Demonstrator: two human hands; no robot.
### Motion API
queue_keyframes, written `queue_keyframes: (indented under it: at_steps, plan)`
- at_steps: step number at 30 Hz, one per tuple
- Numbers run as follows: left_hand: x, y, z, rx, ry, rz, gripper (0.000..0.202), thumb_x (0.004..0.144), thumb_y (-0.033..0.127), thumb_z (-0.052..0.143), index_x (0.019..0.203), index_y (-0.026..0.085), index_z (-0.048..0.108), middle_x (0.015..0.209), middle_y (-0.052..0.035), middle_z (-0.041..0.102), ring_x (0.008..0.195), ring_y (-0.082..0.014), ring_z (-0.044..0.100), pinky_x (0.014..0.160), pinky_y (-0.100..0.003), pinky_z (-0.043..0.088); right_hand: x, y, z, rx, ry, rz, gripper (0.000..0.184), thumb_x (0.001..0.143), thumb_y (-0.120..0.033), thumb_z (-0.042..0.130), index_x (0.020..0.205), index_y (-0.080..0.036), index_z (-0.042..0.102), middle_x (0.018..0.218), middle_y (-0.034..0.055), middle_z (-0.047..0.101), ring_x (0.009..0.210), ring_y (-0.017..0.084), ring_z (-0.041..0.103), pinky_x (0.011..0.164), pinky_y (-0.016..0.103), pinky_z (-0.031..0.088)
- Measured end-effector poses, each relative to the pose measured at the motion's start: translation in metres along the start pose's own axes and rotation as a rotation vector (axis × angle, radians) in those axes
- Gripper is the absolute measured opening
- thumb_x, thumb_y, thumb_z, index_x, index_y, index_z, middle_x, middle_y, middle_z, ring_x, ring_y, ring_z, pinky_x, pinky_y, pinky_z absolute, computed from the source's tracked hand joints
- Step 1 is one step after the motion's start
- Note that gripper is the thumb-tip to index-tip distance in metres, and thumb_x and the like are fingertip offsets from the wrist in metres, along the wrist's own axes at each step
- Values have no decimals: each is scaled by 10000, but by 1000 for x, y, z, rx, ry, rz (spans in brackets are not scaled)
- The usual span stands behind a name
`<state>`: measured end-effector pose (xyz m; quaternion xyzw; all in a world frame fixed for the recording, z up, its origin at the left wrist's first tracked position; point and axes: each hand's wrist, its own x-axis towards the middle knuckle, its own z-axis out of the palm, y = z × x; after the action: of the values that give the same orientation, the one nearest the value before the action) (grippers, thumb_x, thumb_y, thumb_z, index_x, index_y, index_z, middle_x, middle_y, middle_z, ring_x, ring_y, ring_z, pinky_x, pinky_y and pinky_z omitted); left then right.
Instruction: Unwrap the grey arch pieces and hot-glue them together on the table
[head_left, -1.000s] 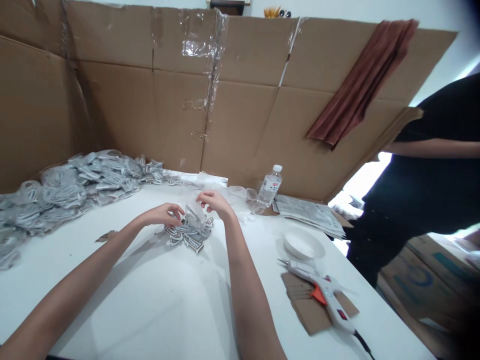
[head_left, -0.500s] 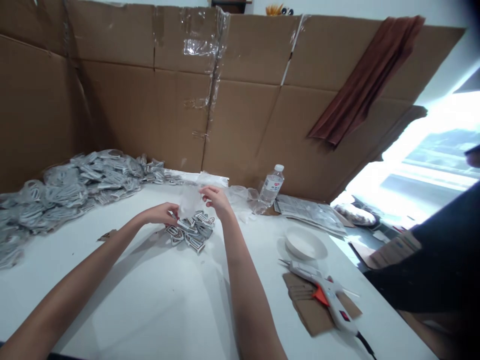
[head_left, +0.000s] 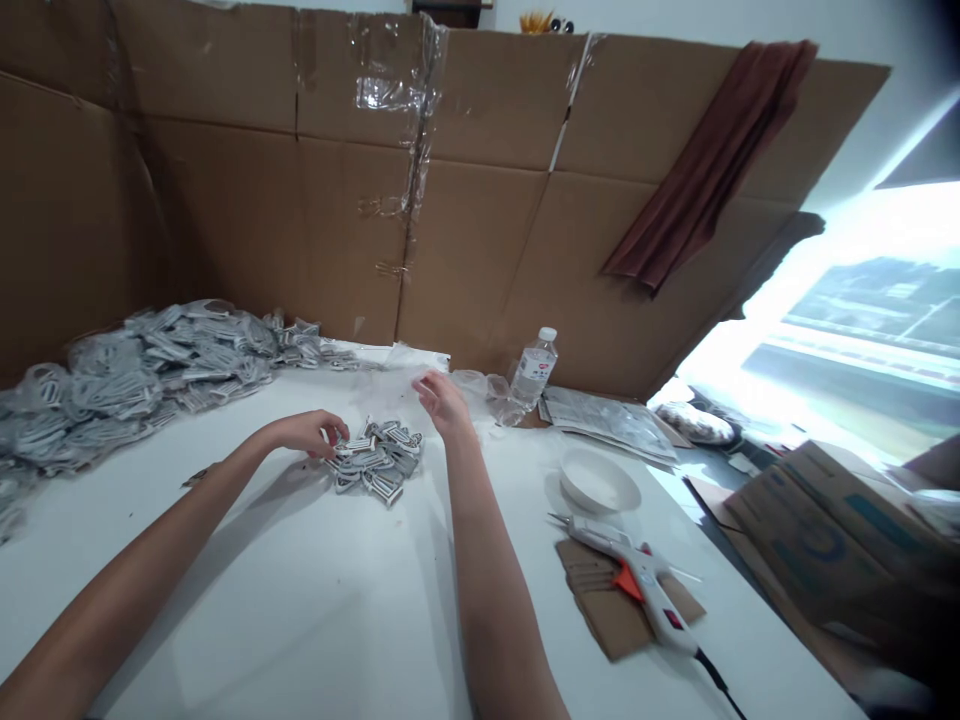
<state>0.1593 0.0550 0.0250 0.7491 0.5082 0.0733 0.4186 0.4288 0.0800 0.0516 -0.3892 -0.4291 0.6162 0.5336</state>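
A small pile of grey and white badge-like pieces (head_left: 375, 462) lies on the white table (head_left: 315, 600) in front of me. My left hand (head_left: 309, 432) rests at the pile's left edge, its fingers curled and pinched on one small piece. My right hand (head_left: 442, 400) hovers just behind and to the right of the pile. Its fingers are loosely stretched toward the crumpled clear plastic bags (head_left: 480, 385) at the back, with nothing plainly in them.
A big heap of bagged grey pieces (head_left: 135, 370) fills the table's left. A water bottle (head_left: 534, 372), flat packets (head_left: 607, 415), a white bowl (head_left: 598, 482) and a glue gun (head_left: 637, 580) on a cardboard scrap (head_left: 607, 615) sit right. Cardboard walls (head_left: 480, 240) enclose the back.
The clear bag held up between both hands is no longer in them. My left hand dropped to the pile and my right hand drew back. The person in black at right left the view.
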Motion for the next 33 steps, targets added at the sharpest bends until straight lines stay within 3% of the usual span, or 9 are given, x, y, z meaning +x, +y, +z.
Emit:
queue_keyframes:
  at_steps: [4,6,9,12,16,19,23,30,33]
  plan:
    - [-1,0,-1,29,-4,1,517,578,290,619,1076,151,609,984,-56,587,630,-147,597,561,-255,488,5,4,-3,131,186,-65,829,775,-297,609,1426,-435,115,1406,27,407,1053,122,612,740,229,540]
    - [-1,0,-2,43,0,2,521,583,299,619,1083,151,608,987,-56,593,633,-145,594,561,-250,480,2,-2,-1,169,247,-99,924,750,-277,632,1439,-452,40,1424,38,391,1056,143,614,757,275,559]
    - [-1,-1,-3,67,16,6,526,598,329,625,1093,152,608,991,-58,602,665,-153,593,572,-245,474,-6,-18,6,89,301,-179,794,749,-296,617,1419,-396,203,1394,50,420,1004,149,631,721,269,569]
    - [-1,2,-2,101,32,20,522,628,379,624,1098,152,614,995,-61,609,686,-157,590,586,-242,463,-15,-33,14,-223,161,-182,461,790,-310,549,1242,-255,477,1252,64,544,903,136,643,649,225,553]
    - [-2,10,4,169,52,49,462,661,428,620,1041,167,652,939,-43,634,718,-162,580,632,-237,435,-20,-28,23,-906,-226,63,365,775,-251,558,1138,-210,564,1080,58,644,843,142,648,613,221,537]
    - [-2,15,10,213,85,55,406,663,422,617,978,172,674,898,-39,647,741,-174,574,635,-235,412,-17,-11,28,-1178,-267,207,402,621,-164,681,1020,-165,630,1043,105,659,833,217,654,591,275,534]
    - [0,17,14,225,123,53,400,653,416,615,964,171,674,885,-44,655,746,-185,580,615,-235,403,-12,7,27,-1318,-205,250,364,541,-109,695,902,-141,659,1014,136,660,826,262,655,584,292,519]
    - [1,16,15,142,155,34,385,720,418,469,952,149,616,702,-32,616,595,-175,586,549,-248,421,-13,4,17,-1296,-208,222,535,604,-188,683,1128,-169,577,858,60,663,655,171,639,526,246,501]
    - [0,16,12,112,178,19,399,715,442,462,936,140,602,681,-38,603,577,-178,584,530,-253,428,-23,-4,12,-1216,-220,177,490,633,-184,658,1111,-178,554,841,32,650,619,135,625,519,222,499]
